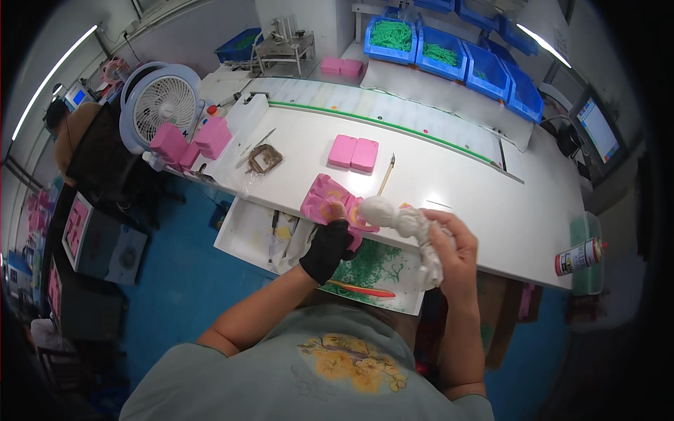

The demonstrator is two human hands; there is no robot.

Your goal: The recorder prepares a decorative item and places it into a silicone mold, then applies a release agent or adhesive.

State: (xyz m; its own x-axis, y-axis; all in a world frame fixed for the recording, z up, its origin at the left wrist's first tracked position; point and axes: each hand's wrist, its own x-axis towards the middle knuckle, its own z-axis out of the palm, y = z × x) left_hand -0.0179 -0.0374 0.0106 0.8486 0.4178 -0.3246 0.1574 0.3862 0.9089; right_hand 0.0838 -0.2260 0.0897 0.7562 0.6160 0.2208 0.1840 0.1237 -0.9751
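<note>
pink rubbery mould piece (pixel 324 200), soft and floppy, pinched in my left hand (pixel 330 247), which wears a black fingerless glove; fingers closed on the mould's lower edge, mould held just above the near edge of the white table (pixel 477 203). off-white cast figure (pixel 407 228), lumpy, w/ a rounded head end toward the mould, gripped in my right hand (pixel 453 245), bare, fingers wrapped round its lower part; head end touches or nearly touches the mould, can't tell which. both items sit between my hands, in front of my chest. misc on table: two pink blocks (pixel 353 153) side by side, centre; thin brush or stick (pixel 387 175) just right of them; brown frame-like piece (pixel 265 158) on clear plastic to the left; more pink blocks (pixel 189 144) stacked beside a white desk fan (pixel 163 104) at far left. below table edge: white tray (pixel 246 231) w/ small tools, and a sheet w/ green scraps (pixel 375 265) plus an orange-red tool (pixel 358 288). right edge: spray can (pixel 579 256), lying tilted near a green container. far side: blue bins (pixel 449 49) w/ green parts, a screen (pixel 598 130) at right.
</note>
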